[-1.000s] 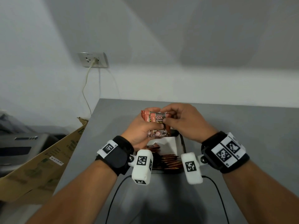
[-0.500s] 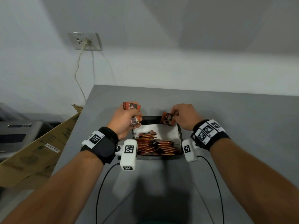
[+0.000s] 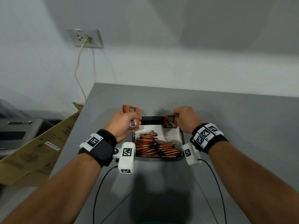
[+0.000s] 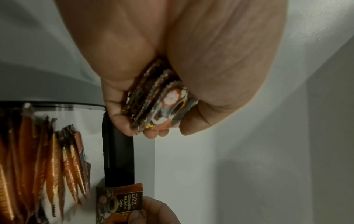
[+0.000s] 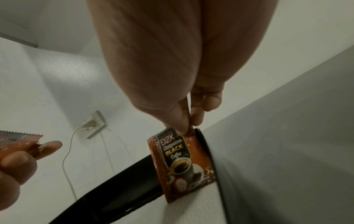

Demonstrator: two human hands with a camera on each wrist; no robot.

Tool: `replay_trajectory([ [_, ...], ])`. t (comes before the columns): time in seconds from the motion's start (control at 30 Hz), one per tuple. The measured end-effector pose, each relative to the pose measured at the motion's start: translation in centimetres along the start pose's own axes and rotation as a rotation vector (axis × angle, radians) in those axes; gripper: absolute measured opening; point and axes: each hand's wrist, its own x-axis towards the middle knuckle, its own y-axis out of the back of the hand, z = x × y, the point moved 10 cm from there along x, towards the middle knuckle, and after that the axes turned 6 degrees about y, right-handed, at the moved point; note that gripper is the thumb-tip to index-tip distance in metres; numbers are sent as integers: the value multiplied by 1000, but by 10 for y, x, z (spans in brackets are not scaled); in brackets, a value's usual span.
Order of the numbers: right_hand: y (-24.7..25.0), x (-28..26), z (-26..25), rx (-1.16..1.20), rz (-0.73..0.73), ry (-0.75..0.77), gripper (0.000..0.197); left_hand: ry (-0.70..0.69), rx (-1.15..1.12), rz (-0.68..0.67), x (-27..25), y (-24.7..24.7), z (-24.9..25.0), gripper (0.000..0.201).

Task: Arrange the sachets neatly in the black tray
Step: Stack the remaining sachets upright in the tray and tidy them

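The right hand (image 3: 184, 119) pinches one upright coffee sachet (image 3: 169, 121) over the black tray's (image 3: 150, 120) far-right corner, while the left hand (image 3: 124, 122) grips a sachet stack (image 3: 131, 109).

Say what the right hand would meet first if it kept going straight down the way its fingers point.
Probably the white liner at the black tray's far right corner: the right hand holds a single sachet upright just above it, though contact is unclear.

The head camera looks forward and down from above the grey table (image 3: 226, 126). Each wrist camera peers close along its palm, both catching the black tray's (image 4: 118, 151) far wall.
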Motion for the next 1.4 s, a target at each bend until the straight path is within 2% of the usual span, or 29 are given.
replay_trajectory([
  [0.27,0,0,5,-24,-10,-7,22,25,-43,-23,1,-3,-5,27],
  [0.47,20,-4,2,-4,60,9,34,6,13,-82,0,-10,-3,44],
  [0.57,41,-7,-23,182,103,52,28,-52,62,-121,1,-20,3,56],
  [0.7,46,-10,-71,388,-27,155,19,-130,145,-205,-1,-42,15,61],
  [0.8,50,-10,-86,387,-68,184,10,-140,168,-208,1,-46,18,63],
  [0.9,48,-9,-95,330,-91,210,10,-150,199,-200,3,-45,19,66],
  [0.97,49,-6,-100,255,-76,228,13,-148,226,-172,5,-42,18,67],
  [1.03,51,-1,-101,163,-40,233,15,-155,240,-83,8,-29,19,68],
  [1.17,35,13,-84,-19,-50,180,18,-136,213,132,12,12,18,51],
  [1.23,18,19,-77,-90,-97,156,20,-122,213,164,12,24,17,47],
  [1.4,-7,28,-72,-168,-178,136,20,-102,216,149,8,28,11,36],
])
